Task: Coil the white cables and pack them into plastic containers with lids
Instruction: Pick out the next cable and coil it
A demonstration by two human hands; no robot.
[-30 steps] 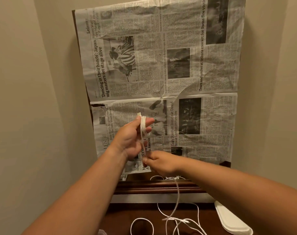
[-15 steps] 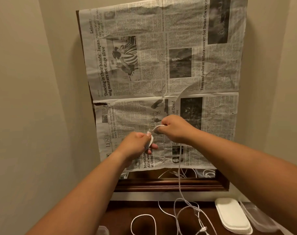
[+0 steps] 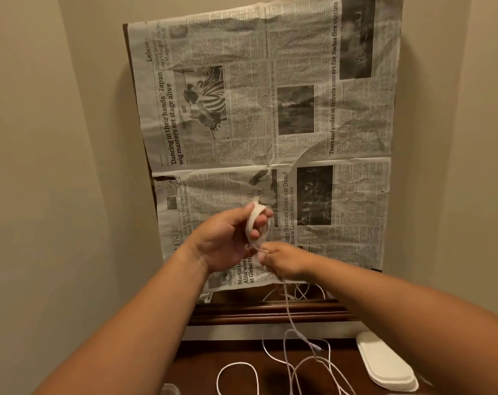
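Newspaper (image 3: 270,115): thin matt paper, creased and crinkled (left edge torn). White cable (image 3: 252,217): smooth sheath, apparently plastic, with a slight sheen. Counter (image 3: 213,354) and moulded frame (image 3: 264,313): dark wood, polished to a soft gloss. Stacked lids (image 3: 384,366): white plastic, matt. Wall (image 3: 57,166): flat, matt paint.

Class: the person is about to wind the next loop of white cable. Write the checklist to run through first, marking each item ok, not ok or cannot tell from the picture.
1. Coil secure round the left hand fingers: ok.
2. Right hand pinching the cable strand just below the coil: ok.
3. Strand hanging free down to the table: ok.
4. Cable loops on the table free of tangles: cannot tell; strands cross.
5. Stack of lids on the table to the right: ok.
6. Container ready: cannot tell; only a clear rim shows at the bottom edge.
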